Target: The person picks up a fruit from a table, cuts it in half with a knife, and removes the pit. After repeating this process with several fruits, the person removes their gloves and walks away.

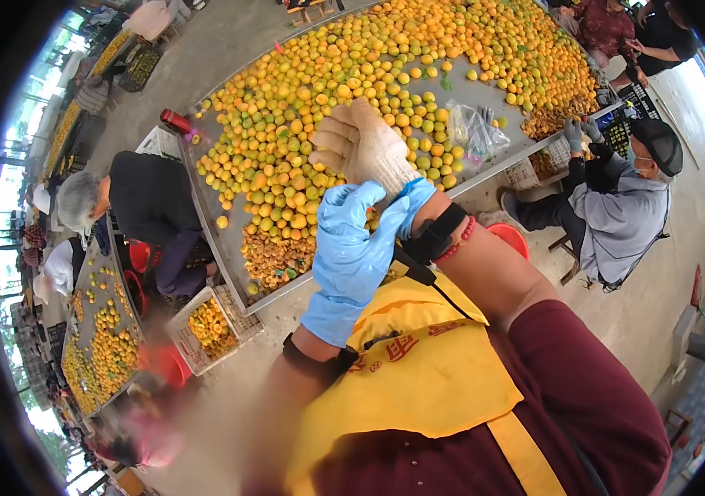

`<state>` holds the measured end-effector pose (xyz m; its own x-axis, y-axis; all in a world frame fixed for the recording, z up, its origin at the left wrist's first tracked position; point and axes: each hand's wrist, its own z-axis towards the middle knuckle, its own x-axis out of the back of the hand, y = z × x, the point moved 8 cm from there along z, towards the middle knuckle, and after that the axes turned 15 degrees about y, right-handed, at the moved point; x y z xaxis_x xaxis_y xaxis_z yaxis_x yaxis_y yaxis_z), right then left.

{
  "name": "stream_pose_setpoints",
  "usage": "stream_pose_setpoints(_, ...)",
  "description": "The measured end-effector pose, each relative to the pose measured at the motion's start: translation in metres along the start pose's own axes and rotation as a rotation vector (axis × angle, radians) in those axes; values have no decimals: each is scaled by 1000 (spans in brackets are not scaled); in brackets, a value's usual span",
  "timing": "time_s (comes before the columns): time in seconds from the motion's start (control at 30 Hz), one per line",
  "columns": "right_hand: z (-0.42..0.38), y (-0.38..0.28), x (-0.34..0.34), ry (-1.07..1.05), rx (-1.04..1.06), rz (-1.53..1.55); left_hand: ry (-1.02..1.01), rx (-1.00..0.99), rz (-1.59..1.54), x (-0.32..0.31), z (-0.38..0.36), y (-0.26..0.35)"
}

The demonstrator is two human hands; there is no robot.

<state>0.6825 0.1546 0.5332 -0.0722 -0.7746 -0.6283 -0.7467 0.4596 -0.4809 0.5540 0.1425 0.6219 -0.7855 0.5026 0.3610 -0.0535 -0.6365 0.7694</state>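
My left hand [351, 240], in a thin blue glove, is closed at my right wrist, its fingers pinching the blue glove cuff [421, 201] there. A white knit glove [381, 157] covers my right hand [358, 142]; its fingers are loosely bent and apart, with nothing visible in them. Behind the cuff I wear a black wristband [438, 234] and a red bead bracelet [460, 238]. Both hands are raised over the near edge of a metal table [224, 269] heaped with round yellow-orange fruits [286, 99].
A clear plastic bag [475, 132] and a heap of cut pieces [274, 256] lie on the table. At left are a crate of cut fruit [210, 326] and a bent-over person [150, 198]. A seated person [621, 215] works at right, near a red basin [508, 240].
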Motion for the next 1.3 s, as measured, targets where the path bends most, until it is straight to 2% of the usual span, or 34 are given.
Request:
stream_pose_setpoints(0.07,4,3,-8,-165,-34,-14,-109,-11,-61,-6,2,-2)
stream_pose_setpoints(0.2,2,6,8,-74,-54,-78,-86,-30,-62,-6,-2,4)
stream_pose_setpoints(0.23,0,6,9,-123,-67,-63,-158,56,-102,-7,-1,-2)
stream_pose_setpoints(0.27,0,6,11,-121,-67,-60,-161,56,-102,-9,-4,-1)
stream_pose_setpoints(0.33,-1,-6,14,-154,89,-139,-32,41,-49,-5,-8,0)
stream_pose_setpoints(0.37,3,-8,20,-56,90,-152,-91,27,0,-11,-10,-8)
stream_pose_setpoints(0.4,2,-8,23,-55,91,-151,-92,27,-2,-13,-11,-13)
stream_pose_setpoints(0.47,2,-4,28,-67,60,-156,-135,-115,25,-17,-12,-5)
stream_pose_setpoints(0.5,3,-3,32,-64,56,-158,-136,-110,24,-16,-13,-5)
stream_pose_setpoints(0.57,-3,8,25,-249,-68,-128,-142,-105,43,-10,-13,4)
stream_pose_setpoints(0.7,-19,15,25,-159,-154,-180,-136,-20,-59,-7,-13,-4)
stream_pose_setpoints(0.8,-6,30,33,-230,-156,-227,-159,911,-373,-15,-39,-44)
stream_pose_setpoints(0.87,-10,33,37,-207,-164,-281,-181,941,-429,-14,-45,-56)
stream_pose_setpoints(0.93,-18,34,38,-191,-158,-309,-151,1153,-861,-20,-55,-64)
stream_pose_setpoints(0.97,-19,32,34,-193,-159,-311,-161,1169,-905,-19,-55,-62)
stream_pose_setpoints(1.0,-23,35,29,-215,-223,-278,-160,1170,-906,-18,-55,-61)
stream_pose_setpoints(1.03,-25,38,27,-236,-288,-247,-192,1093,-668,-13,-45,-47)
stream_pose_setpoints(1.07,-23,38,29,-233,-289,-251,-219,1010,-435,-9,-39,-41)
stream_pose_setpoints(1.1,-18,35,34,-207,-232,-324,-201,944,-378,-10,-38,-49)
stream_pose_setpoints(1.13,-12,33,36,-184,-175,-395,-196,945,-379,-11,-40,-57)
stream_pose_setpoints(1.2,-7,38,36,-226,-101,-485,-163,1146,-748,-15,-48,-68)
stream_pose_setpoints(1.23,-18,40,27,-397,-123,-479,-53,1184,-739,-14,-49,-65)
stream_pose_setpoints(1.27,-31,41,17,-566,-144,-472,-53,1187,-743,-13,-50,-68)
stream_pose_setpoints(1.3,-32,39,15,-601,-109,-516,-183,1101,-634,-13,-51,-70)
